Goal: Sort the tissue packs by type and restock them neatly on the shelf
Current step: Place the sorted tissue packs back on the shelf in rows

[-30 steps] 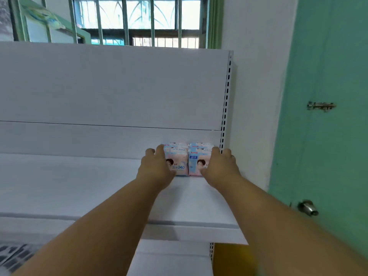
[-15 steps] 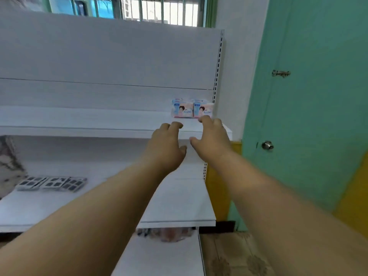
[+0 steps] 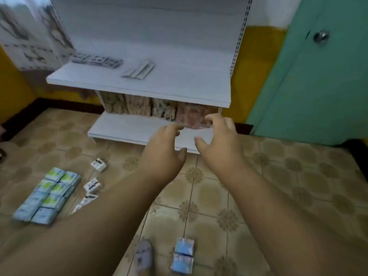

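Left grip: your left hand [image 3: 165, 150] holds nothing; the fingers are loosely spread and slightly bent, the thumb out to the right.
Right grip: your right hand [image 3: 220, 140] also holds nothing; its fingers are fanned and a little curled, the thumb pointing left toward the other hand.
Hand pose: both forearms reach forward and down from the bottom of the view, backs of the hands up, the 2 hands just beside each other but apart, in front of the lowest shelf [image 3: 123, 127].
Contact: you touch no pack; the right fingertips overlap the pinkish packs [image 3: 192, 114] in the view, but whether they touch cannot be told through the blur.
Tissue packs on floor: a block of blue and green packs [image 3: 48, 194] lies at the left on the tiled floor [image 3: 278, 186], laid in 2 columns; beside it to the right, several small black-and-white packs [image 3: 98, 165] lie scattered; 2 light blue packs [image 3: 183, 255] lie end to end near the bottom, between your forearms.
Packs on shelves: a row of patterned packs [image 3: 137, 105] stands on the lowest shelf, ending with the pinkish ones at the right; dark-patterned flat packs [image 3: 97, 60] lie at the back left of the middle shelf [image 3: 179, 86], with 1 pale long pack [image 3: 139, 70] near its centre.
Surroundings: a slipper [image 3: 143, 253] shows just left of the light blue packs; a green door [image 3: 318, 86] with a round knob [image 3: 320, 36] stands at the right.
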The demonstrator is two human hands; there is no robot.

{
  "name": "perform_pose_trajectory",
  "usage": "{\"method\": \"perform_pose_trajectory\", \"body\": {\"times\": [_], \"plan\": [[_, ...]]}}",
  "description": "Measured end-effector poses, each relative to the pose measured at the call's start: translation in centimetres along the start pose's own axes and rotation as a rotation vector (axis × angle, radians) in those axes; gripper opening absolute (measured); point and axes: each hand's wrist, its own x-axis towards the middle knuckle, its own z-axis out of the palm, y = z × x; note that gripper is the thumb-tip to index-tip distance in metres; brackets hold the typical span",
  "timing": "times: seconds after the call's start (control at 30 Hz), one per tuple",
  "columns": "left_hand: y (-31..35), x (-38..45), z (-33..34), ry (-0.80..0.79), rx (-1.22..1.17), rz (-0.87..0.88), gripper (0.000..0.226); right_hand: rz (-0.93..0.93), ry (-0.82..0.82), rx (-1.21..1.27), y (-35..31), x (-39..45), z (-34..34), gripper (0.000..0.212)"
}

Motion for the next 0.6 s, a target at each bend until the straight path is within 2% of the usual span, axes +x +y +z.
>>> {"method": "perform_pose_trajectory", "body": {"times": [0.13, 0.27, 0.5, 0.6], "plan": [[-2.3, -7.6, 3.8, -0.117, -0.002, -0.032, 0.055, 0.098, -0.084, 0.027, 3.6, -7.5, 3.4, 0.049], [-7.5, -13.8, 9.4, -0.233, -0.049, -0.125, 0.052, 0.239, -0.163, 0.031, 7.7, -14.0, 9.7, 0.049], [-21.4, -24.8, 23.6, -0.425, -0.096, -0.291, 0.048, 0.547, -0.333, 0.041, 20.0, -27.1, 27.2, 0.048], [-27.5, -28.7, 30.8, -0.468, -0.061, -0.354, 0.047, 0.609, -0.398, 0.041, 25.9, -31.8, 34.5, 0.049]]}}
